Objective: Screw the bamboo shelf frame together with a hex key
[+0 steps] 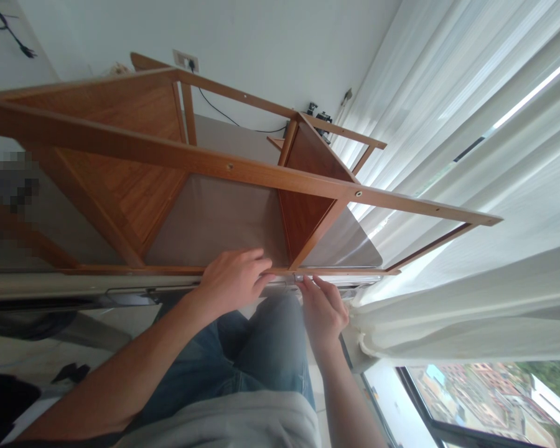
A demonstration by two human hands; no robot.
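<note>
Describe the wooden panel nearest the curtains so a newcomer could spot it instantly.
Find the long wooden frame on the grey-brown tabletop. Right of its middle, just beyond the right hand, stands this panel. It looks redder and smaller than the frame's lighter left panel.

A wooden frame [270, 176] with inset panels [305, 214] is supported on a grey-brown table [233, 218]. At 7 o'clock, its lower rail [168, 270] is overlapped by the left hand [236, 279]; at 5 o'clock, the right hand [324, 311] is held in a pinching pose at a small shiny piece [298, 278]. White curtains [471, 155] are seen at 2 o'clock, a window [490, 398] at 4 o'clock, and a wall socket [180, 58] at 11 o'clock.
</note>
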